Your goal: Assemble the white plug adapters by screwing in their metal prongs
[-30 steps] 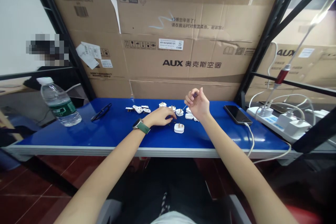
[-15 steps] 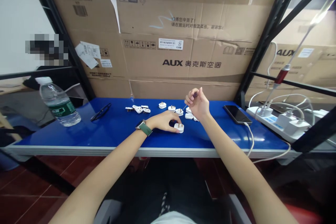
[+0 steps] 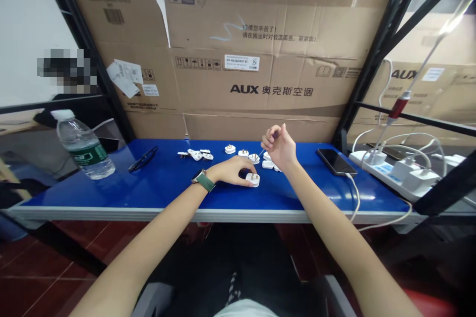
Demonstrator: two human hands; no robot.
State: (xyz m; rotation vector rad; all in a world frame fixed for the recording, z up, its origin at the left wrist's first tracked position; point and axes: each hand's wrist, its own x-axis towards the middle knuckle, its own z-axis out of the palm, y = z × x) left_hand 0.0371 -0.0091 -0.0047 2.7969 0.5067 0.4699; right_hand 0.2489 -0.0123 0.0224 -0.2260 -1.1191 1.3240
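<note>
My left hand (image 3: 235,170), with a green-strapped watch (image 3: 204,180) on its wrist, rests on the blue tabletop. Its fingers grip a white plug (image 3: 253,179), whose prongs point up. Raised to the right of it, my right hand (image 3: 279,147) is closed around a small screwdriver (image 3: 262,152). The thin metal shaft slants down to the left, and most of the dark handle is hidden in the fingers. Behind the hands lie several more white plugs (image 3: 230,149), some partly covered by my right hand. Another cluster of white plug parts (image 3: 200,154) lies further left.
A water bottle (image 3: 84,146) and dark glasses (image 3: 143,158) are on the left of the table. To the right lie a phone (image 3: 336,162) with a white cable and a power strip (image 3: 394,176) with chargers. Tall cardboard (image 3: 208,94) stands along the back. A person sits beyond the left frame post.
My left hand and the plug in it have shifted very slightly left. The right hand with the screwdriver stays almost in place.
</note>
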